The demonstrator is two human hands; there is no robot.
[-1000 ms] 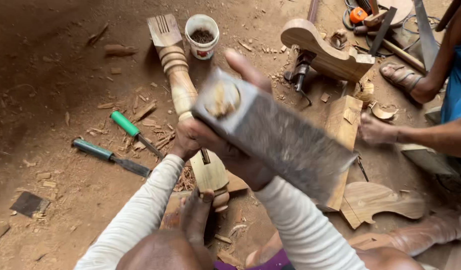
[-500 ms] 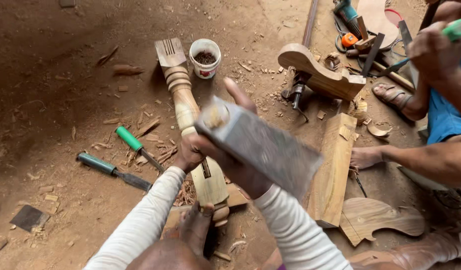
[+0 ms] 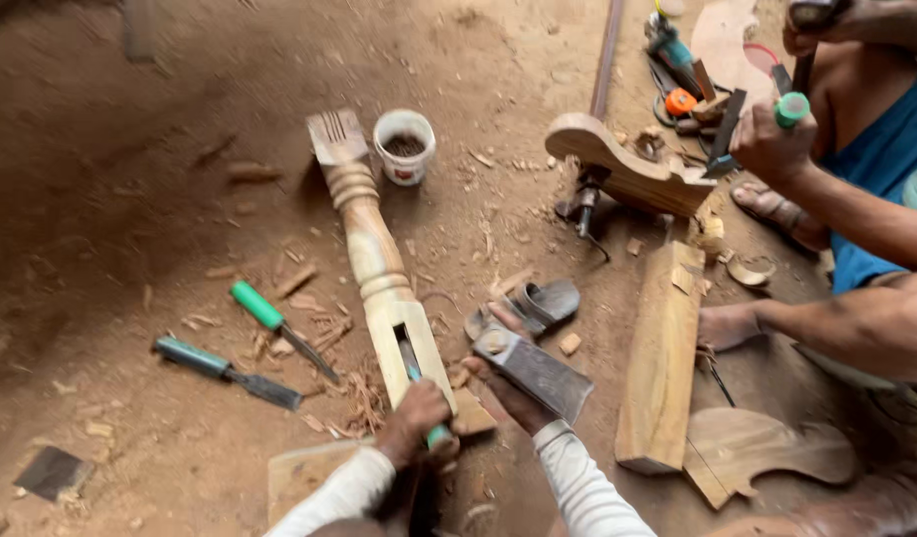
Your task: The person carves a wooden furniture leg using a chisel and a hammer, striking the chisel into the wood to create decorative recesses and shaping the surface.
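Turned wooden post (image 3: 374, 264) lies on ground between two chisels (image 3: 279, 328) left and plank (image 3: 662, 358) right, bucket (image 3: 405, 146) beside its far end.

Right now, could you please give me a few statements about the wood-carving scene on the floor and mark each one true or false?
1. The left hand grips a green-handled chisel in the slot of the turned wooden post. True.
2. The right hand is empty. False: it holds a metal block.
3. Two chisels lie left of the post. True.
4. The white cup lies tipped over. False: it stands upright.
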